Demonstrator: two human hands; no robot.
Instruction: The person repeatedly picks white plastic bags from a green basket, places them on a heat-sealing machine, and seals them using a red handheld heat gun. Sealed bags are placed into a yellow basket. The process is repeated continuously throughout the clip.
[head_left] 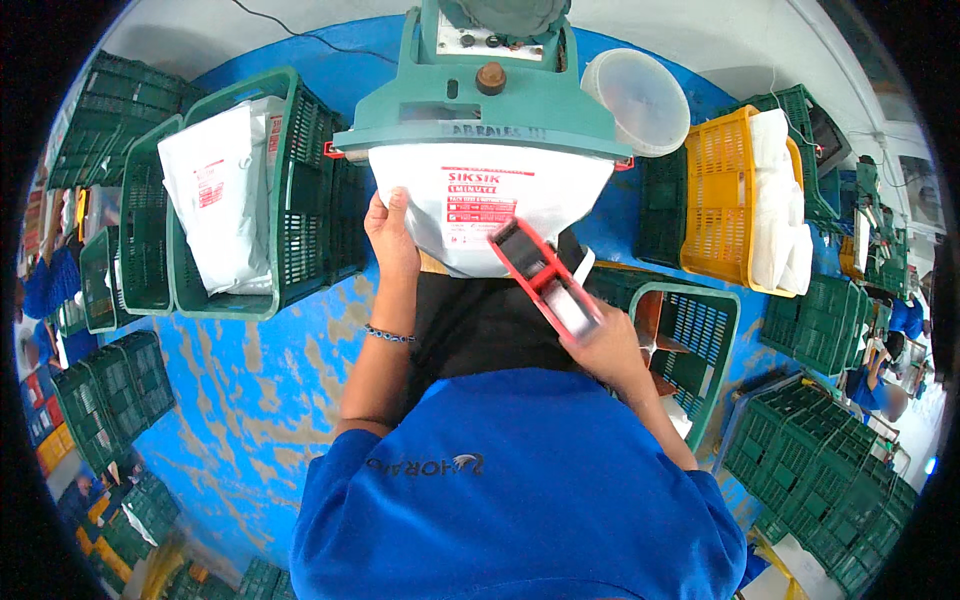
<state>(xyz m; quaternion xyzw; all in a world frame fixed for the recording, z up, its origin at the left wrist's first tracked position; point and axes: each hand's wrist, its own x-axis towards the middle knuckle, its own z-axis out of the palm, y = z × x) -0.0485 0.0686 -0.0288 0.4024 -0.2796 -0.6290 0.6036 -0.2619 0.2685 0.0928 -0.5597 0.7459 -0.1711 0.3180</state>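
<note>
A white plastic bag [420, 200] with red print hangs from the jaw of a green sealing machine [480, 112], its upper edge at or under the jaw. My left hand [392, 232] is closed on the bag's left edge, thumb in front. In my right hand [610, 345] is a long red-framed object [545, 280] with black and white sections. Motion blurs it, and I cannot tell its exact kind. Its far end overlaps the bag's lower right corner in view; whether they touch is unclear.
Green crates stand at the left, one holding white bags [215, 200]. To the right are a yellow crate [718, 200] with white bags and a green crate [720, 320] beside my right arm. A round translucent tub [637, 102] sits by the machine. Other people work at far right.
</note>
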